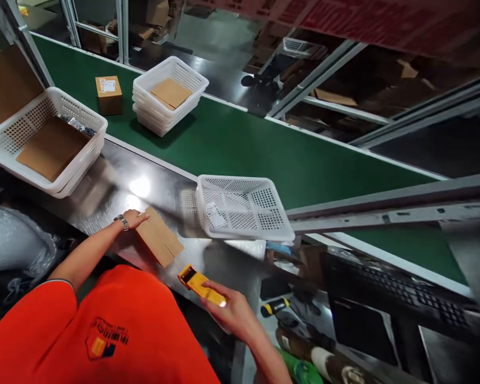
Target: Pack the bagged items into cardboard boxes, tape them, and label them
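My right hand grips the yellow tool; leftward, the box slants lengthwise toward it from my left hand, which touches its far end, pinch unclear

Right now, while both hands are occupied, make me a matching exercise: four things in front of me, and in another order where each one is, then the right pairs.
Things:
1. Yellow handheld plastic tool
2. Silver metal-link watch
3. Boxy brown cardboard carton with a white label
4. Flat brown cardboard package nearest the orange shirt

Places:
A. On the green belt
B. Touched by the left hand, over the shiny metal counter
C. Held in the right hand
D. Around the left wrist

Right pairs: 1-C, 2-D, 3-A, 4-B.
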